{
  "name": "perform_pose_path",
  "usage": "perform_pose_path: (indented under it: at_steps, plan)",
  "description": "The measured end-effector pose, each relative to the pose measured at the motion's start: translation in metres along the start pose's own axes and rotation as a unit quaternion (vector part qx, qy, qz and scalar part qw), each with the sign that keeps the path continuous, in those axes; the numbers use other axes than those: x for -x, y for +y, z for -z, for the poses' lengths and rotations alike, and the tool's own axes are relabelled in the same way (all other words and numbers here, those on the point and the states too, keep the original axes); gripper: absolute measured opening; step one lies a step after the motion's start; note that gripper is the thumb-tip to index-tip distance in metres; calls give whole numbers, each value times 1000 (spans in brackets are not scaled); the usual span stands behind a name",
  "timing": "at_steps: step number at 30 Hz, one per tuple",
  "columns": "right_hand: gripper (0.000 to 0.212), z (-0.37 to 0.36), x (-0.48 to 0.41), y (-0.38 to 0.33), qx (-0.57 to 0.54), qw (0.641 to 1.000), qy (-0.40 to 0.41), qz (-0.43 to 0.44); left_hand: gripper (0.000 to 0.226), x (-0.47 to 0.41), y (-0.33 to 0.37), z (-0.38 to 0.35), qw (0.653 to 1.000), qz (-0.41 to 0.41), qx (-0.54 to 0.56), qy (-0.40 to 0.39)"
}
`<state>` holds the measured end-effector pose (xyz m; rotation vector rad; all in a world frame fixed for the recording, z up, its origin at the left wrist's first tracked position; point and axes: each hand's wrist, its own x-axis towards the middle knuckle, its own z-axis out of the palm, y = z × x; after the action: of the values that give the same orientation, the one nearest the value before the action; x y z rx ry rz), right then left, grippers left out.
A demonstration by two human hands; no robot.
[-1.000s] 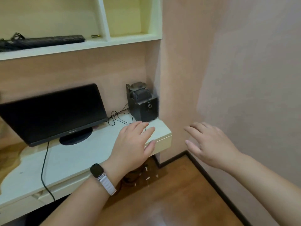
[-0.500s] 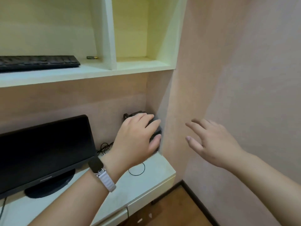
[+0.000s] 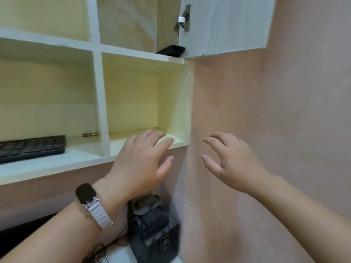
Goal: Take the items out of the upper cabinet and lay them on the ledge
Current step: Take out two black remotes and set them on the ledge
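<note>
Left hand [image 3: 140,164], right hand [image 3: 233,164] higher (relaxed)

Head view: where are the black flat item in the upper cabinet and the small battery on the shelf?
Black flat item [image 3: 171,50], head view, its middle.
Small gold-and-black battery [image 3: 89,134], head view, its middle.

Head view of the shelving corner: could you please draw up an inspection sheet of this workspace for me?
Surface: white ledge under the open cubbies; carries a keyboard and a battery in the left cubby.
Job's things: upper cabinet with its door open; one dark item lies at its front right edge, not yet taken.
Clutter: black box-shaped device on the desk below.
Grips: left hand open, watch on the wrist, in front of the right cubby; right hand open beside it; both hold nothing.
Cables: thin black cables beside the device.
Surroundings: pink wall on the right.
</note>
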<state>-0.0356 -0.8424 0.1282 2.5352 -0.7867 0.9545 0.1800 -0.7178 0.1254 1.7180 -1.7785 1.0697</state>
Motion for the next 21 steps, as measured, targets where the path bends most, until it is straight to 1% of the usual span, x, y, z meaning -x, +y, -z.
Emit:
perform_pose_path:
  at_steps: [4, 8, 12, 15, 18, 21]
  plan:
    - [52, 16, -55, 25, 7, 996, 69, 47, 44, -49, -14, 0, 998, -3, -37, 47]
    - [52, 28, -106, 41, 10, 987, 120, 103, 44, -89, -33, 4, 995, -1, -75, 64]
    - [46, 36, -152, 41, -1, 966, 180, 186, 45, -120, -58, 6, 989, 2, -127, 81]
    - [44, 48, -181, 31, -10, 947, 227, 226, 44, -138, -77, 10, 984, -4, -145, 106]
    - [43, 63, -216, 26, 32, 946, 223, 232, 41, -153, -93, 20, 975, -41, -166, 140]
    - [42, 76, -247, 21, 94, 951, 191, 224, 40, -170, -107, 30, 967, -69, -172, 173]
